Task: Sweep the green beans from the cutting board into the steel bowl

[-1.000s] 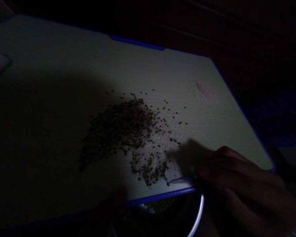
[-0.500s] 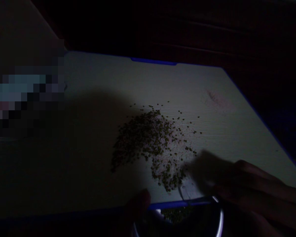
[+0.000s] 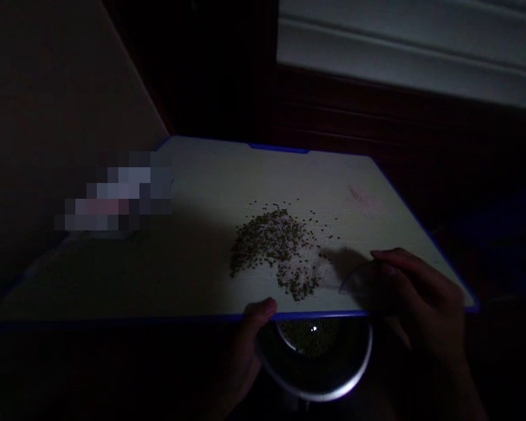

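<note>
A pale board [image 3: 210,175] with a blue edge lies before me, with a loose heap of small green beans [image 3: 267,234], like mung beans, and pale bits on it. My left hand [image 3: 252,339] grips the near edge, thumb on top and fingers below. Between the thumb and fingers of my right hand [image 3: 416,286] is a clear, curved, thin-edged piece [image 3: 357,280], just right of the beans; its full shape is too dark to tell. Under the near edge, beside my left hand, sits a round metal bowl [image 3: 339,389] with more green beans inside.
A blurred-out patch [image 3: 114,202] covers something at the board's left end. A pinkish smudge [image 3: 363,199] marks the board's far right. Dark furniture with a light panel [image 3: 398,49] stands behind, and a brownish surface [image 3: 56,76] rises at left. The scene is very dim.
The view has drawn back, so more of the bowl and both hands shows. My right hand has gone from stretched low over the corner to raised fingers pinching the clear piece.
</note>
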Motion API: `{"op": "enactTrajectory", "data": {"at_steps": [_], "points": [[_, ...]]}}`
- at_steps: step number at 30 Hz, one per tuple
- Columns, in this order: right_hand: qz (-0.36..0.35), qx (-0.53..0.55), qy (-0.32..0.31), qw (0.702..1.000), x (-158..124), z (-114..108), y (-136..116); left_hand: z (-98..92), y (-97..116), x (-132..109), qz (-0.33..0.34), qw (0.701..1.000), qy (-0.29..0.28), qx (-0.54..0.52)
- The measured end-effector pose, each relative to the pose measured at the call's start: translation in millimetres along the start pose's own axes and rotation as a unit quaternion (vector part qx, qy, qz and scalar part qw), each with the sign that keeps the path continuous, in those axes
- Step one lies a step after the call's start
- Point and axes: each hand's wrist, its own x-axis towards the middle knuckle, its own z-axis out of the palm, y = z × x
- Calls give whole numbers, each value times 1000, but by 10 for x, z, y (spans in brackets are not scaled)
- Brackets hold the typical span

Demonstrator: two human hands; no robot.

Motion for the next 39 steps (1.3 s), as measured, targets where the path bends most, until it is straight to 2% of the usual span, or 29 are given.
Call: {"op": "enactTrajectory", "data": {"at_steps": [3, 10, 15, 19, 23, 32, 39], "points": [[26, 15, 21, 999, 30, 5, 42, 84, 43, -18, -8, 999, -36, 7], [40, 44, 31, 998, 117, 38, 130, 31, 79, -48, -28, 995, -100, -9], [73, 62, 24, 995, 194, 58, 170, -21, 125, -144, -12, 998, -58, 1], [100, 74, 31, 992, 216, 92, 160, -43, 164, -176, -4, 998, -67, -11], [120, 81, 33, 989, 224, 118, 125, 11, 192, -179, -23, 999, -39, -14], [128, 112, 13, 985, 255, 122, 199, 108, 174, -178, -57, 997, 18, -50], [124, 149, 5, 981, 266, 122, 267, 118, 181, -187, -49, 997, 27, -47]]}}
